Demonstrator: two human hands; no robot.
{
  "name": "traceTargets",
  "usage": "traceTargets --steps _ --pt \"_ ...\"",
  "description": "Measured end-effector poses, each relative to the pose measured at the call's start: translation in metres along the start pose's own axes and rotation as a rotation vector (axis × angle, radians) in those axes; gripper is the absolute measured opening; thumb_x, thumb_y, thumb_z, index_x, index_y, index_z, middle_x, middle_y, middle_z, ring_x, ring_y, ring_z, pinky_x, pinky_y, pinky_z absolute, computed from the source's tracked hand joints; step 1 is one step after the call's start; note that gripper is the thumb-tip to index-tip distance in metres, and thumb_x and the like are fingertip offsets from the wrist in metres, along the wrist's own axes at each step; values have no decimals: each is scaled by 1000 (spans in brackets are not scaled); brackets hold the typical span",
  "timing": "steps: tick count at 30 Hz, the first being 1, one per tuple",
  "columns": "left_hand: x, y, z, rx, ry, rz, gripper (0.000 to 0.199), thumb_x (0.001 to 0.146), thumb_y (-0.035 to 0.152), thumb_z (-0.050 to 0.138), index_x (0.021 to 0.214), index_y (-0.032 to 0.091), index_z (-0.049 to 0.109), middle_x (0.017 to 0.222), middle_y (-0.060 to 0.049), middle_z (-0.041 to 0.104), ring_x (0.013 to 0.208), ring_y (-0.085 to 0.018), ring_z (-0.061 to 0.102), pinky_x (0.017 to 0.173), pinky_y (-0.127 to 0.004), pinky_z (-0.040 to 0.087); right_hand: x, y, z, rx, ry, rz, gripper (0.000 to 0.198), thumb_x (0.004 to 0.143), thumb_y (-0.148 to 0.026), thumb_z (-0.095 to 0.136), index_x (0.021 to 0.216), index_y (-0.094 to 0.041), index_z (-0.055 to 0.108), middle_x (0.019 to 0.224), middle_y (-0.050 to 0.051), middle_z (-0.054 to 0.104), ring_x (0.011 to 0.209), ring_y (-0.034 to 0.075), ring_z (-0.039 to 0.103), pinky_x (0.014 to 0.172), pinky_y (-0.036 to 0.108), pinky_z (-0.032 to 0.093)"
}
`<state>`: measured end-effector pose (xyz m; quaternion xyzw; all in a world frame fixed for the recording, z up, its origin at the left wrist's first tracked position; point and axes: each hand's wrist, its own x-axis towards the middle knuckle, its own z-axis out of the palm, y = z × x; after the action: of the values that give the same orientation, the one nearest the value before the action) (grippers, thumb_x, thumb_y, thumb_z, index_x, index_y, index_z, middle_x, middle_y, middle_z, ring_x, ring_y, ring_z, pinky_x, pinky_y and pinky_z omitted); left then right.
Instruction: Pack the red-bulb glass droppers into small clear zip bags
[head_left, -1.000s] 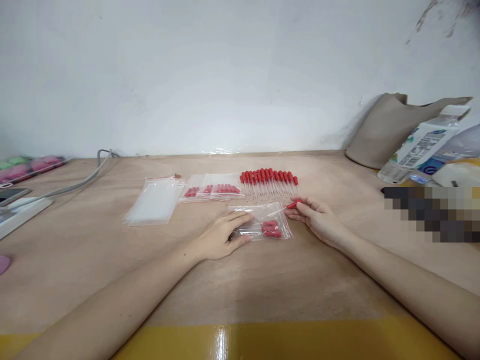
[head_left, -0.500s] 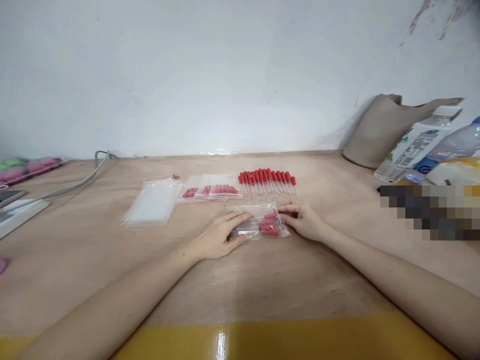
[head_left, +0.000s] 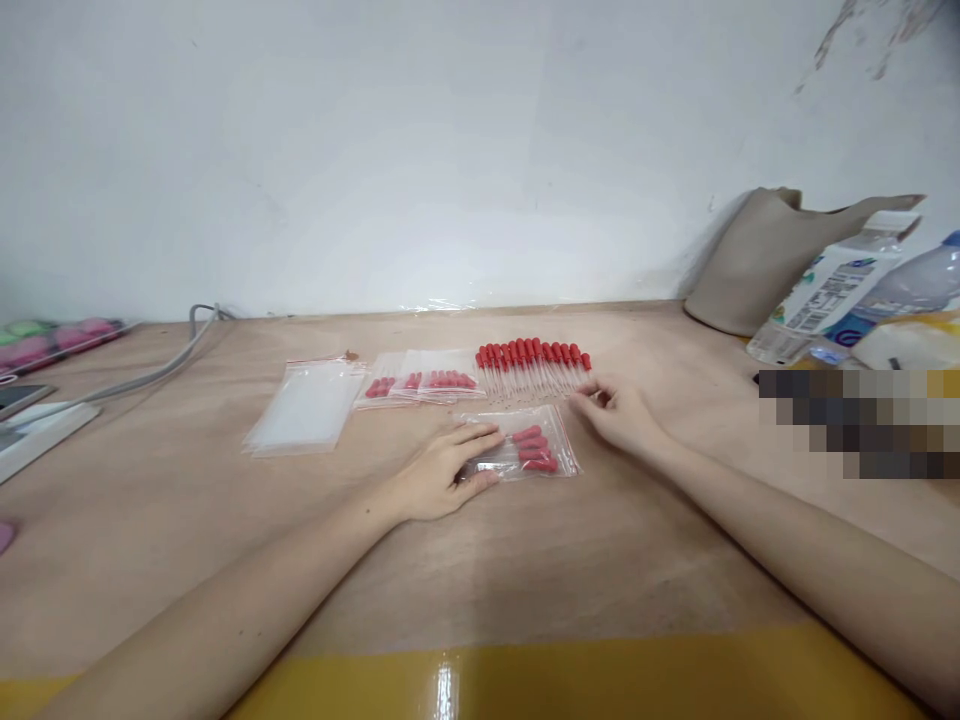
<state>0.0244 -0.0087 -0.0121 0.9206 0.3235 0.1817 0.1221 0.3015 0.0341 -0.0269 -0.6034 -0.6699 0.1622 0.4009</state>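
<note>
A clear zip bag lies flat on the table with several red-bulbed droppers inside. My left hand rests on the bag's left end, thumb and fingers apart, covering that part. To the right of the bag and apart from it, my right hand has loosely bent fingers and nothing visible in them. Its fingertips are near the thin tips of a row of loose droppers, red bulbs facing the wall. Left of this row lie overlapping filled bags of droppers, and a stack of flat zip bags.
At the right, a grey-brown container stands against the wall behind a labelled plastic bottle and a second bottle. A grey cable and a phone are at the left. Yellow tape runs along the front.
My right hand has left the bag's right edge and moved up and right towards the dropper row. The red bulbs inside the bag show more fully. My left hand stays in place.
</note>
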Motion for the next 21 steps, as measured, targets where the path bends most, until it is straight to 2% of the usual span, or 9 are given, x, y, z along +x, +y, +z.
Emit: traceTargets --steps 2,5,10,12,14,17,21 --pt "-1 0 0 1 4 -1 46 88 37 48 131 20 44 135 -10 43 124 -24 41 102 -43 35 21 9 -6 -89 84 137 16 71 -28 56 80 -16 61 76 5 65 63 14 55 63 27 44" --pt "-2 0 1 3 20 0 46 88 36 49 130 19 45 136 -11 42 125 -24 40 103 -43 35 51 21 -12 -229 86 266 25 71 -28 57 92 -13 59 82 9 66 75 18 60 68 27 44" --pt "-3 -1 2 48 50 10 45 88 39 49 129 20 46 135 -11 42 125 -25 38 103 -44 34 80 24 -12 -478 -63 303 39 73 -28 56 106 -7 55 99 20 62 91 25 60 71 30 43" --pt "-3 -1 2 88 54 7 45 87 40 50 127 21 48 134 -11 43 127 -26 36 106 -49 27 84 22 -12 -515 -109 314 39 70 -24 58 103 -4 56 96 23 62 89 28 61 69 31 43" --pt "-3 -1 2 102 38 -8 46 87 41 50 127 20 48 135 -12 42 128 -27 35 107 -50 24 87 20 -11 -529 -142 323 30 67 -20 61 92 -5 61 88 23 64 86 30 61 67 32 44" --pt "-3 -1 1 77 4 -21 49 89 41 47 131 19 42 137 -12 39 127 -25 36 105 -45 30 86 20 -13 -524 -172 315 14 64 -15 62 77 -11 64 76 18 64 83 29 62 66 32 43" --pt "-3 -1 0 86 -9 -15 49 89 42 46 132 18 41 135 -12 42 126 -25 38 104 -45 31 78 23 -28 -457 -101 275 10 71 -19 56 77 -12 62 74 15 62 80 26 60 66 31 42"
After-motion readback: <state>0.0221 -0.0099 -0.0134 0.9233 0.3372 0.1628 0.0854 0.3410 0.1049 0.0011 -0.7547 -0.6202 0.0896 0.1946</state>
